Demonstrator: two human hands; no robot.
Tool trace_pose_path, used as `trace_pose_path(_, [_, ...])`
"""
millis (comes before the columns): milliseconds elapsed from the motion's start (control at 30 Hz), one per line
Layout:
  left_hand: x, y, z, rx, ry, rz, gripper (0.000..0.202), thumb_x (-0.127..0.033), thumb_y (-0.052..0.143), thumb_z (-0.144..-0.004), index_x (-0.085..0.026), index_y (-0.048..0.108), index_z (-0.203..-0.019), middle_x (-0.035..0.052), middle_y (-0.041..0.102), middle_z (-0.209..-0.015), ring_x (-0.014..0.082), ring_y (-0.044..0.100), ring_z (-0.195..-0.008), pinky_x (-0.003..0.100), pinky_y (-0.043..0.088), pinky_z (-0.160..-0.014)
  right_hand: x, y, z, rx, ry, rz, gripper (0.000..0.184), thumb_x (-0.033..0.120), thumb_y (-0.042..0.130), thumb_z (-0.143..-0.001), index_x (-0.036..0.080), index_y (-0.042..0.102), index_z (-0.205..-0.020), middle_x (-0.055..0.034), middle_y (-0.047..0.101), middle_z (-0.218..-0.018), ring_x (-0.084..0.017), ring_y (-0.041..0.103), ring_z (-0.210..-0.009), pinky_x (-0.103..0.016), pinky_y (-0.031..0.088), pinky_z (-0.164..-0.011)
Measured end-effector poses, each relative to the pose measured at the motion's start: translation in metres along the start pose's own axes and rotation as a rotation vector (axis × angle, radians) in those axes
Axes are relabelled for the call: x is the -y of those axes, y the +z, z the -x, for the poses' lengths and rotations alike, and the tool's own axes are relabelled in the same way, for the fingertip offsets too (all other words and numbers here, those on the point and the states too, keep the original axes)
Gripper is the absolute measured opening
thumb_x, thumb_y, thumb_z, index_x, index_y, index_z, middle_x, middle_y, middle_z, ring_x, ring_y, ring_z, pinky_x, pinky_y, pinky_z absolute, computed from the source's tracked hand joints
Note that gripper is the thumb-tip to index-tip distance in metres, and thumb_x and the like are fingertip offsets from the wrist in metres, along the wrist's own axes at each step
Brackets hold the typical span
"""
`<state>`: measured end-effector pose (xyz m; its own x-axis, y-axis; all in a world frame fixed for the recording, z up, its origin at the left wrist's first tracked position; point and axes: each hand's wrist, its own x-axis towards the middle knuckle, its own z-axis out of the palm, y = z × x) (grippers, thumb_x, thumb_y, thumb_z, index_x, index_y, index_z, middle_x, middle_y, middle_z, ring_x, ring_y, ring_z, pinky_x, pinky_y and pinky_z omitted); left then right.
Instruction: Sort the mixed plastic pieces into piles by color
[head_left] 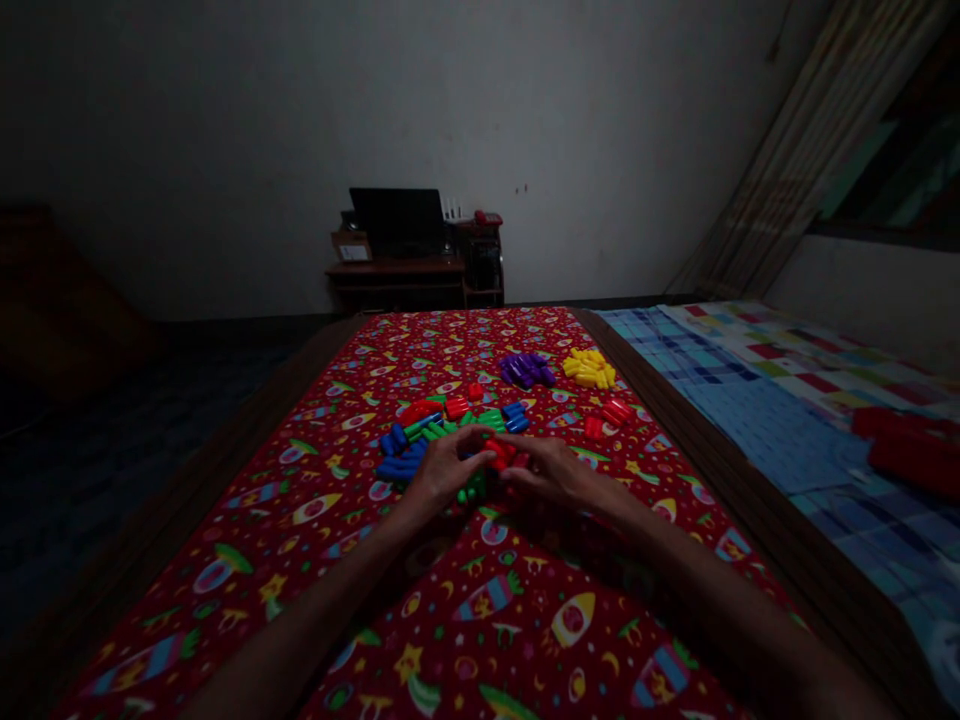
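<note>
On rocket-print cloth (570, 570), left hand (446, 470) and right hand (559, 475) half-cover plastic pegs (499, 453).

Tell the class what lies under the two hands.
Green pieces and red pieces show between the left hand and right hand; whatever lies beneath the palms is covered and cannot be seen.

Dim white wall (300, 130), laptop desk (395, 272).

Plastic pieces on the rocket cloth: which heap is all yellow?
The far heap of yellow pieces, just right of the purple heap; no other piece is yellow.
</note>
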<state>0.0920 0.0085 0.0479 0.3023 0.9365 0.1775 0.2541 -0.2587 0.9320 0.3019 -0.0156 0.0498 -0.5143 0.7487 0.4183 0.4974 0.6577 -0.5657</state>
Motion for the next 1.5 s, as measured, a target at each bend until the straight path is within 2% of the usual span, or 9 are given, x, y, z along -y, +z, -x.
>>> trace_pose_path(133, [0.001,0.000,0.002,0.040,-0.021,0.061,0.045,-0.051,0.062,-0.074,-0.018,0.065,-0.106,0.0060,0.075,-0.088,0.0237,0.071,-0.081,0.037,0.058,-0.073,-0.007,-0.001,-0.001,-0.045,-0.028,0.071,0.035,0.024,0.054,-0.091,0.018,0.060,-0.125,-0.0101,0.070,-0.110,-0.018,0.066,-0.092,-0.028,0.049,-0.077])
trace_pose_path(267, [0.003,-0.017,-0.001,-0.027,0.039,-0.150,0.036,-0.045,0.050,-0.083,-0.019,0.067,-0.102,0.0064,0.075,-0.091,0.0225,0.071,-0.080,0.034,0.058,-0.069,-0.046,-0.042,0.008,-0.168,0.100,0.352,0.032,0.020,0.058,-0.086,0.016,0.063,-0.117,-0.0131,0.070,-0.109,-0.023,0.064,-0.096,-0.033,0.048,-0.081])
trace_pose_path(500, [0.007,-0.056,-0.014,-0.264,0.143,-0.480,0.031,-0.035,0.047,-0.082,-0.020,0.071,-0.096,0.0043,0.075,-0.091,0.0209,0.069,-0.083,0.032,0.055,-0.080,-0.080,-0.094,0.033,-0.131,0.421,0.752,0.023,0.024,0.056,-0.087,0.020,0.071,-0.104,-0.0132,0.070,-0.106,-0.028,0.057,-0.101,-0.037,0.044,-0.082])
trace_pose_path(667, [0.020,-0.095,-0.018,-0.504,0.053,-0.570,0.030,-0.027,0.045,-0.081,-0.020,0.070,-0.095,0.0025,0.074,-0.093,0.0188,0.069,-0.083,0.027,0.054,-0.078,-0.096,-0.079,0.038,-0.167,0.433,0.828,0.032,0.041,0.053,-0.091,0.021,0.069,-0.110,-0.0161,0.060,-0.124,-0.033,0.044,-0.122,-0.045,0.042,-0.092])
trace_pose_path(800, [0.052,-0.125,-0.016,-0.662,-0.005,-0.581,0.032,-0.023,0.041,-0.080,-0.018,0.068,-0.097,0.0035,0.073,-0.094,0.0194,0.068,-0.086,0.030,0.055,-0.080,-0.098,-0.059,0.035,-0.121,0.479,0.833,0.047,0.054,0.057,-0.086,0.021,0.063,-0.120,-0.0184,0.054,-0.128,-0.035,0.044,-0.121,-0.048,0.040,-0.093])
trace_pose_path(967, [0.092,-0.149,-0.014,-0.673,-0.182,-0.361,0.027,-0.019,0.043,-0.072,-0.017,0.065,-0.086,0.0050,0.072,-0.082,0.0204,0.069,-0.081,0.032,0.057,-0.078,-0.098,-0.055,0.037,-0.097,0.528,0.790,0.034,0.041,0.050,-0.091,0.018,0.066,-0.109,-0.0150,0.060,-0.110,-0.028,0.052,-0.105,-0.039,0.042,-0.088])
trace_pose_path(1300, [0.103,-0.152,-0.017,-0.630,-0.213,-0.380,0.030,-0.023,0.043,-0.071,-0.018,0.067,-0.088,0.0067,0.073,-0.088,0.0231,0.070,-0.085,0.031,0.056,-0.078,-0.098,-0.072,0.039,-0.230,0.482,0.827,0.036,0.038,0.059,-0.087,0.019,0.066,-0.116,-0.0185,0.054,-0.133,-0.035,0.044,-0.125,-0.055,0.036,-0.098])
trace_pose_path(1400, [0.100,-0.151,-0.018,-0.634,-0.211,-0.376,0.029,-0.023,0.043,-0.070,-0.018,0.067,-0.085,0.0066,0.073,-0.085,0.0230,0.070,-0.083,0.031,0.056,-0.076,-0.074,-0.055,0.018,-0.292,0.288,0.685,0.032,0.034,0.053,-0.091,0.017,0.066,-0.115,-0.0169,0.061,-0.122,-0.029,0.053,-0.116,-0.046,0.039,-0.098])
trace_pose_path(1500, [0.098,-0.150,-0.017,-0.633,-0.206,-0.379,0.029,-0.023,0.043,-0.069,-0.019,0.067,-0.084,0.0064,0.073,-0.086,0.0230,0.070,-0.084,0.031,0.056,-0.077,-0.047,-0.021,-0.009,-0.103,0.149,0.476,0.026,0.025,0.049,-0.093,0.017,0.067,-0.110,-0.0115,0.069,-0.101,-0.020,0.063,-0.093,-0.030,0.046,-0.083])
